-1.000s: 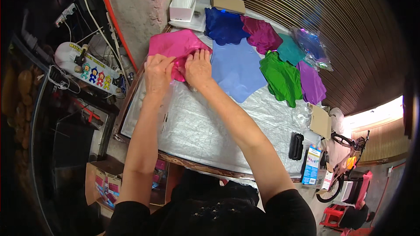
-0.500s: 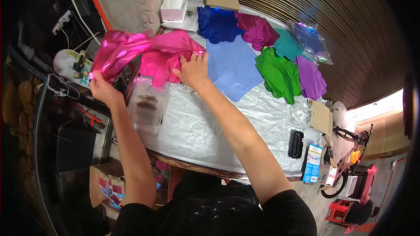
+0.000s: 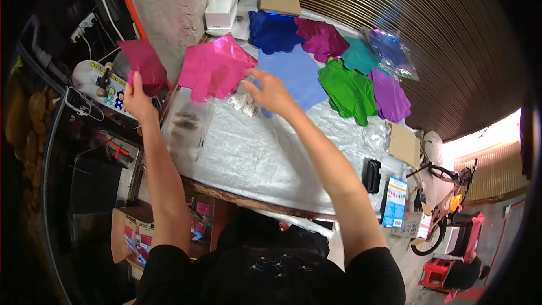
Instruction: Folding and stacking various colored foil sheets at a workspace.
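On the left, my left hand [image 3: 139, 101] pinches a shiny pink foil piece [image 3: 144, 65], which looks like a flat foil balloon, raised beyond the table's left edge. My right hand [image 3: 270, 90] hovers at the right edge of a flat pink foil stack [image 3: 214, 68], fingers apart and holding nothing I can see. A small tangle of white string [image 3: 244, 104] lies just below its fingertips. Under and beyond that hand spreads a pale blue foil piece [image 3: 291, 76].
Dark blue [image 3: 275, 32], magenta [image 3: 322, 38], teal [image 3: 361, 55], green [image 3: 347, 90] and purple [image 3: 389, 96] foil pieces line the far side. A box of white straws [image 3: 221, 16] stands at the back. A black case [image 3: 371, 176] and blue package [image 3: 394, 201] lie right.
One pink piece came away from the pink stack and swung left, now hanging folded in my left hand. My right hand lifted off the stack and moved slightly right. The view shifted a little.
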A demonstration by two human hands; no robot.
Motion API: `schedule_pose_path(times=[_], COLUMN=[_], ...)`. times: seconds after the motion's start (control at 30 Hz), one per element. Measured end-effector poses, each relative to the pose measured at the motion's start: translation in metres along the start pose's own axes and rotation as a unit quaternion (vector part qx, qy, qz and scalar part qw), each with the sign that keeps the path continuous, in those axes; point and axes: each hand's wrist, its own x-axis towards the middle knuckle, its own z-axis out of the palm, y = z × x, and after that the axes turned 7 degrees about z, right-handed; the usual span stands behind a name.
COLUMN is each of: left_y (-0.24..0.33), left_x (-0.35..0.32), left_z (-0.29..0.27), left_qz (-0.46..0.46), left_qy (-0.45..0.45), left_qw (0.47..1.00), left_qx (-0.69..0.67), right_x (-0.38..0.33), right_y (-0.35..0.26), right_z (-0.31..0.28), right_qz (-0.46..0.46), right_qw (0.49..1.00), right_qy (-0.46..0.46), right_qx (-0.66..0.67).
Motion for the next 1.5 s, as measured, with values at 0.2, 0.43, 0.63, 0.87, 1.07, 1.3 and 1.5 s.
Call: schedule_pose_path(times=[0.2,0.43,0.63,0.87,1.07,1.3,1.5], left_y=[0.063,0.105,0.107,0.105,0.099,0.055,-0.006], left_x=[-0.131,-0.281,-0.294,-0.289,-0.286,-0.217,-0.150], left_z=[0.060,0.051,0.015,-0.010,-0.005,0.019,0.033], left_qz=[0.234,0.315,0.327,0.268,0.236,0.151,0.326], left_qy=[-0.319,-0.685,-0.724,-0.745,-0.749,-0.604,-0.437], left_qw=[0.917,0.657,0.606,0.605,0.614,0.765,0.768], left_qx=[0.050,-0.003,0.037,0.088,0.079,0.162,0.337], right_x=[-0.161,-0.287,-0.318,-0.313,-0.310,-0.300,-0.299], right_y=[0.024,0.080,0.089,0.041,0.072,0.078,0.076], right_z=[-0.096,-0.107,-0.104,-0.100,-0.062,-0.059,-0.053], right_qz=[0.111,0.309,0.301,0.352,0.044,0.054,0.065], right_qw=[0.964,0.792,0.757,0.927,0.978,0.987,0.989], right_qy=[-0.054,0.033,0.066,0.111,0.081,-0.010,0.011], right_qx=[0.234,0.526,0.576,-0.075,-0.189,-0.148,-0.133])
